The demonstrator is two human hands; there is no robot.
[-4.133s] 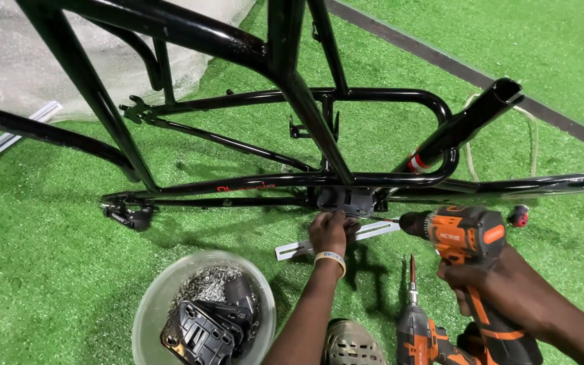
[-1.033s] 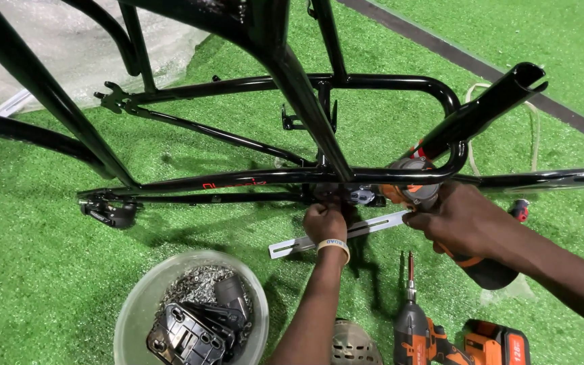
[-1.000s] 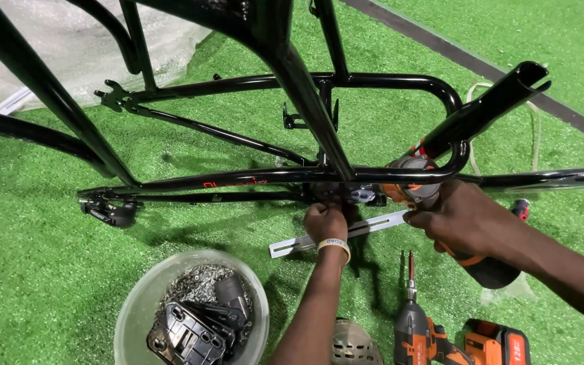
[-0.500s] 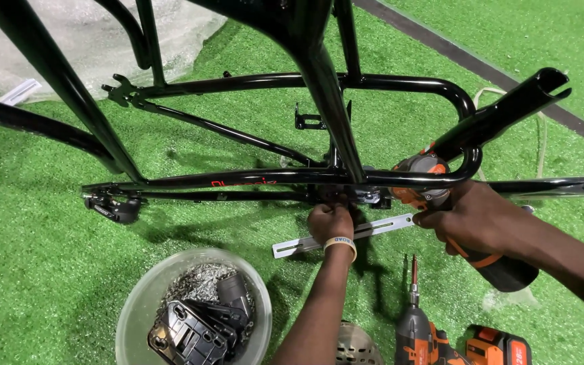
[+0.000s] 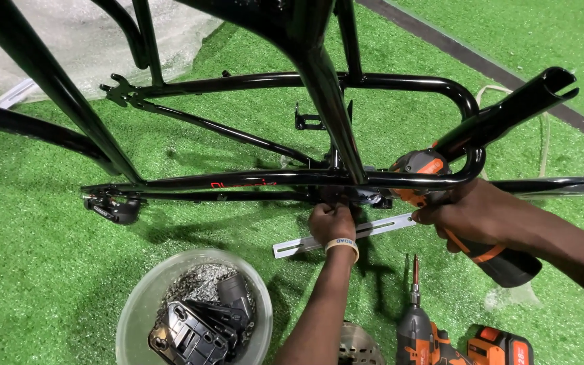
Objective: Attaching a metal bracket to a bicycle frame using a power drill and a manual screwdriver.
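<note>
A black bicycle frame (image 5: 238,179) lies over green artificial turf. My left hand (image 5: 332,222) reaches up under its lower tube and pinches a small black bracket (image 5: 366,197) there. My right hand (image 5: 471,213) grips an orange and black cordless drill (image 5: 422,170), whose nose points left at that same bracket. A flat silver slotted metal strip (image 5: 380,226) lies on the turf just below both hands.
A clear plastic bucket (image 5: 140,311) with screws and black plastic parts stands at the lower left. A second orange drill (image 5: 420,324) lies at the bottom, bit pointing up, beside a disc rotor (image 5: 359,346). Clear plastic sheeting (image 5: 49,40) covers the far left.
My right hand has brought the drill from out at the right up against the frame's bracket. My left hand has stayed on the bracket. The view has shifted slightly.
</note>
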